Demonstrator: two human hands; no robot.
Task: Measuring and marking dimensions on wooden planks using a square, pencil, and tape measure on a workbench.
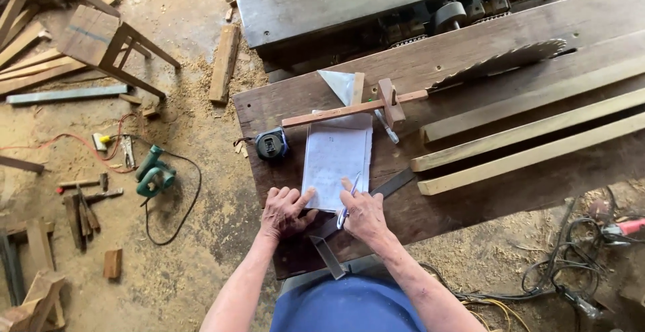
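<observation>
Resting on the near part of a dark wooden bench [470, 70], both hands meet a white notepad [336, 157]. The left hand [283, 211] lies flat, fingers spread open, its fingertips pressing the pad's near left corner. The right hand [365, 212] has its fingers curled shut around a pen [348, 203], whose tip touches the pad's near right edge. A steel square [356, 224] lies partly under the hands and pad. Just left of the pad sits a tape measure [271, 144]; a saw blade [500, 62] rises from the bench far right.
</observation>
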